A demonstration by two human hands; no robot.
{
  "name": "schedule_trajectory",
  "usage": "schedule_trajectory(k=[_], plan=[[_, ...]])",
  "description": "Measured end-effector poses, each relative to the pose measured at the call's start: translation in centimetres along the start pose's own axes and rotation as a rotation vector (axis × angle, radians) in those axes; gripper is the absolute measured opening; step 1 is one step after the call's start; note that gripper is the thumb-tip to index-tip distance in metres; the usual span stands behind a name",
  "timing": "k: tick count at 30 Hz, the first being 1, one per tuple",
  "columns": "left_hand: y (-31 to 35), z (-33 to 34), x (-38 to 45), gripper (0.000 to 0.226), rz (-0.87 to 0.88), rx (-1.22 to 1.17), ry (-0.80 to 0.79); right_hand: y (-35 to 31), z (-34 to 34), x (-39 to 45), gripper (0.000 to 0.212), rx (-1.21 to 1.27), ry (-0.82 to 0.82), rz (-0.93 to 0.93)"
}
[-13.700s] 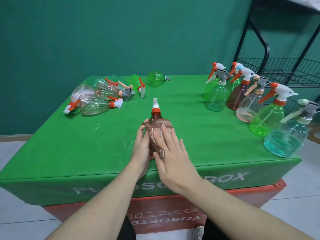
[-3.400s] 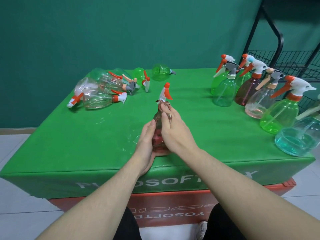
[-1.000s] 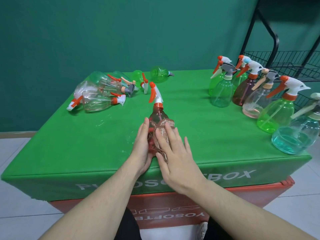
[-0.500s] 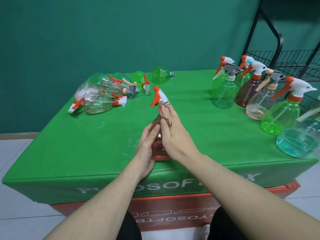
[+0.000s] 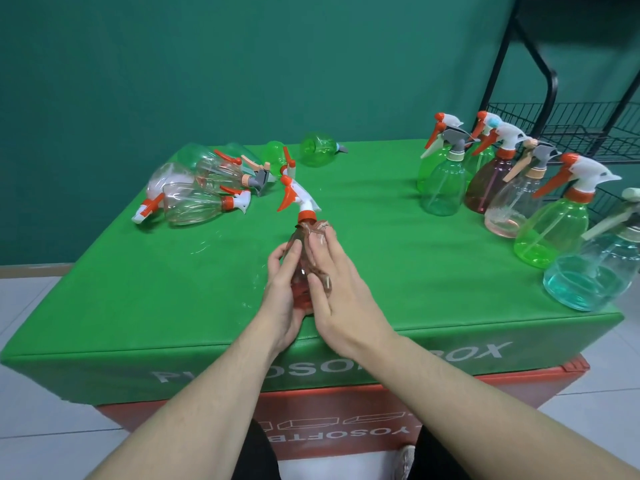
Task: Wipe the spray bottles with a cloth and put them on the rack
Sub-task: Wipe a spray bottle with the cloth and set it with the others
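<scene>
A red-tinted spray bottle (image 5: 300, 275) with a white and orange trigger head stands near the front edge of the green table (image 5: 398, 271). My left hand (image 5: 281, 296) grips its lower body from the left. My right hand (image 5: 334, 289) wraps a thin brownish cloth (image 5: 313, 229) over the bottle's shoulder and right side, fingers stretched upward and thumb on the near face. The bottle's base is hidden behind my hands. A black wire rack (image 5: 571, 128) stands beyond the table's right back corner.
Several spray bottles (image 5: 446, 181) stand upright along the table's right side, the nearest a blue-tinted one (image 5: 592, 275) at the right front corner. Several more bottles (image 5: 197, 202) lie on their sides at the back left. A green wall is behind.
My right hand with the cloth has slid down from the bottle's neck to its shoulder and body. The trigger head has swung further left. My left hand keeps its hold.
</scene>
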State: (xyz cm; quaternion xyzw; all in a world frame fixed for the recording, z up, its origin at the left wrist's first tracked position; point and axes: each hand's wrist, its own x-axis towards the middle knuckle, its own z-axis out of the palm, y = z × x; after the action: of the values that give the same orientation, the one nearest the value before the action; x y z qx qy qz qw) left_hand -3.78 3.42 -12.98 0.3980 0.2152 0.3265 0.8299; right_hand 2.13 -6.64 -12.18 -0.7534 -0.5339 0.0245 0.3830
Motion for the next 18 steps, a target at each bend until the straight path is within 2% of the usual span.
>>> schedule_trajectory(k=[4, 7, 14, 18], plan=[[0.1, -0.2, 0.0, 0.065, 0.003, -0.036, 0.031, -0.1, 0.5, -1.4, 0.064, -0.077, -0.054, -0.011], [0.0, -0.4, 0.1, 0.051, 0.015, -0.042, 0.044, -0.2, 0.5, -2.6, 0.063, -0.113, -0.084, -0.032], [0.0, 0.0, -0.3, 0.042, -0.006, 0.097, 0.012, -0.1, 0.2, -3.0, 0.061, -0.100, -0.042, -0.019], [-0.3, 0.2, -0.3, 0.054, -0.015, 0.189, -0.046, 0.5, -0.5, -1.4, 0.061, -0.161, 0.011, -0.032]])
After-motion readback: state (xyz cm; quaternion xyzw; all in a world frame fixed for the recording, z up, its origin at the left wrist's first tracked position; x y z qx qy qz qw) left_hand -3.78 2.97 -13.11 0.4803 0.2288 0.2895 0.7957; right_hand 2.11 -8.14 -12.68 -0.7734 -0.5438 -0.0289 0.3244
